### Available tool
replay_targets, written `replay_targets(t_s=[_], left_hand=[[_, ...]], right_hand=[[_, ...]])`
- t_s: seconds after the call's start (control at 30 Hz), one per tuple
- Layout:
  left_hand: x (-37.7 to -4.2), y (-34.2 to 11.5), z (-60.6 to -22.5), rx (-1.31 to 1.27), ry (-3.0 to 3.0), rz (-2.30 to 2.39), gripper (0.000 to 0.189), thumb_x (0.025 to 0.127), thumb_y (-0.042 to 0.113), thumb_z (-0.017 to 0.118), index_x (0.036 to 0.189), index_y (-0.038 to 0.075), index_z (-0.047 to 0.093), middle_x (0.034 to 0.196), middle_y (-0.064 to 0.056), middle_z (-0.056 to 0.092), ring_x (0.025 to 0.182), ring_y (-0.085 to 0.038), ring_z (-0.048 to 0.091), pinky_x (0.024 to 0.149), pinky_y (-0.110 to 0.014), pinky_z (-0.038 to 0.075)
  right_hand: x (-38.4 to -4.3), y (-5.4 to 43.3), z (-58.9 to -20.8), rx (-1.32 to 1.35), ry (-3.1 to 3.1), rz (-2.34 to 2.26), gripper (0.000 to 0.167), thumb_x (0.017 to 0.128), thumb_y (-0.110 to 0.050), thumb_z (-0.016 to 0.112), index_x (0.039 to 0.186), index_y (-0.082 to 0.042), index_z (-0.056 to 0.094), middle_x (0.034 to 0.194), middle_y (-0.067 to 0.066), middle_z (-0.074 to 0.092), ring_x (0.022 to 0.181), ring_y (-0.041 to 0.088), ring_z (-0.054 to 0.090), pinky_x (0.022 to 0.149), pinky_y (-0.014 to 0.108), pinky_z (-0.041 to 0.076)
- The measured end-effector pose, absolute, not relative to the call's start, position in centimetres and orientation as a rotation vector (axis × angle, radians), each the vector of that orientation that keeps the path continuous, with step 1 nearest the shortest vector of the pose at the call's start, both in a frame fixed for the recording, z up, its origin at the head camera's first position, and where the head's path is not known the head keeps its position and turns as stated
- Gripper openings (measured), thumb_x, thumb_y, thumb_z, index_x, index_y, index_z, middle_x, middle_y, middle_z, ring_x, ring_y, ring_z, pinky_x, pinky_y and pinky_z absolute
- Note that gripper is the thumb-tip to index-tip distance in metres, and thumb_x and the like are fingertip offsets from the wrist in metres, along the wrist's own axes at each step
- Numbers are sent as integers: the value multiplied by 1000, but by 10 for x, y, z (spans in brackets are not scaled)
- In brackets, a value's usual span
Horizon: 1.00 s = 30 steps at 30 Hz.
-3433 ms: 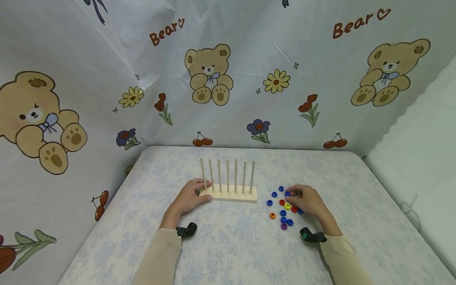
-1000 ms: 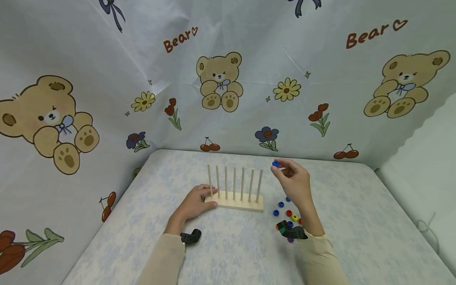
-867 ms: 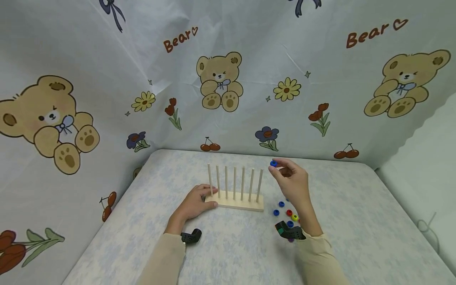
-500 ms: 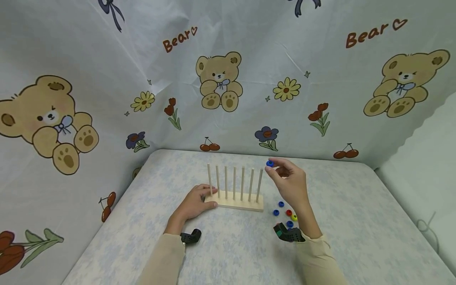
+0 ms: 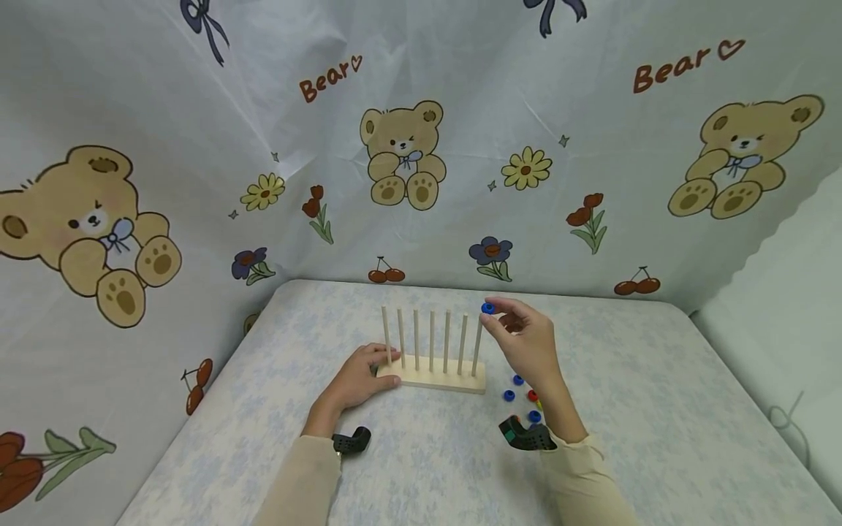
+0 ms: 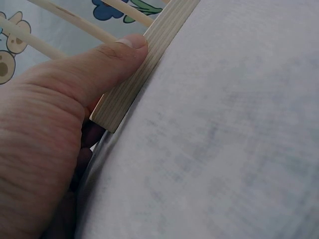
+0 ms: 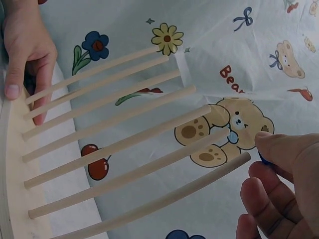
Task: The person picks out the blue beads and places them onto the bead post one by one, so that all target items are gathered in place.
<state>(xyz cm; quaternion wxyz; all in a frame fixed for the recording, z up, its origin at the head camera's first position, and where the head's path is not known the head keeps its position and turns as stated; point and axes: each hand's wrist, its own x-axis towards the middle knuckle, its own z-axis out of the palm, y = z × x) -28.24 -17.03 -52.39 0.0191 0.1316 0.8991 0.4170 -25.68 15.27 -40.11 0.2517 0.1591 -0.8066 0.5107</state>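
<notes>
A pale wooden peg stand (image 5: pixel 434 378) with a row of several upright bare pegs stands on the table. My left hand (image 5: pixel 355 376) grips its left end; the left wrist view shows the thumb (image 6: pixel 119 57) lying along the front edge of the base (image 6: pixel 132 92). Between thumb and fingertips, my right hand (image 5: pixel 529 347) pinches a blue bead (image 5: pixel 487 308) right at the top of the rightmost peg (image 5: pixel 477 347). In the right wrist view the thumb hides most of that bead, and the peg's tip (image 7: pixel 245 158) shows just short of the fingers.
Loose beads lie right of the stand, below my right forearm: several blue ones (image 5: pixel 509 395), a red one (image 5: pixel 532 395) and a partly covered yellow one (image 5: pixel 539 404). A bear-printed cloth (image 5: pixel 454 219) hangs behind the table's back edge.
My right hand has picked a blue bead out of the loose group, lifted it and brought it leftward to the rightmost peg's top. My left hand has kept its grip on the stand.
</notes>
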Motion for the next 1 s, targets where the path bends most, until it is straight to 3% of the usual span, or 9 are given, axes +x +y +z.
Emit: replay_targets(t_s=[1.0], left_hand=[[-280,-169,-523,412,2796,1302,50,80,46,83,128,42,67,137,13,56,140,-22,43,114,-54,37]], right_hand=[[-255,149,-404,447,-2296,1298,29,90,-22,77,118,-12,74,101,5,74,73,14,65,63,19,52]])
